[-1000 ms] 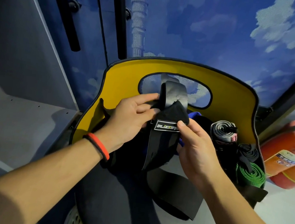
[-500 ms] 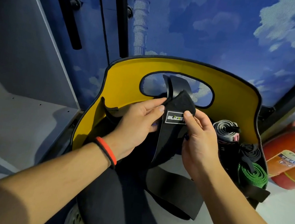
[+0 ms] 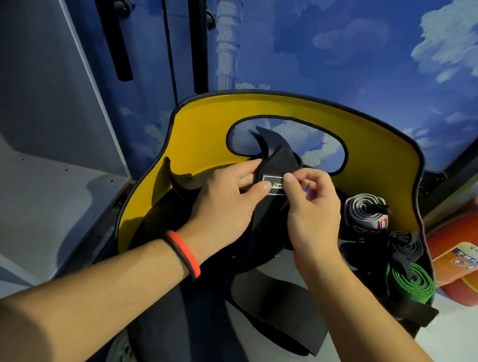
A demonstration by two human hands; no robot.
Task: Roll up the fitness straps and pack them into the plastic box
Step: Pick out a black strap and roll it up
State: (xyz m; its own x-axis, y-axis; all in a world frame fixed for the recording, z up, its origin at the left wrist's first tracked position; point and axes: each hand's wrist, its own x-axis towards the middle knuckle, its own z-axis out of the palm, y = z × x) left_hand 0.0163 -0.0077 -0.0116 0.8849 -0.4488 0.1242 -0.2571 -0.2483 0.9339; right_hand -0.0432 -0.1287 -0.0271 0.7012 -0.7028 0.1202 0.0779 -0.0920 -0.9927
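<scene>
Closer together than half a second ago, the two hands now meet over the label (image 3: 271, 183) of the black strap (image 3: 280, 162). The right thumb covers part of the lettering that showed whole before. The strap's top sits lower, its tip curling up in front of the handle hole.

At far left is a grey shelf (image 3: 31, 182). The left hand (image 3: 222, 206), with a red and black wristband (image 3: 183, 254) on its wrist, grips the strap's left edge, one fingertip pressed beside the label. The right hand (image 3: 309, 218) pinches the right edge, fingers curled. The strap's wide loose end trails below the hands.

The yellow box (image 3: 202, 126) stands behind the hands. Along its right side lie a grey roll (image 3: 364, 210), a black roll (image 3: 407, 242) and a green roll (image 3: 411, 281). A red fire extinguisher (image 3: 474, 244) stands just beyond.
</scene>
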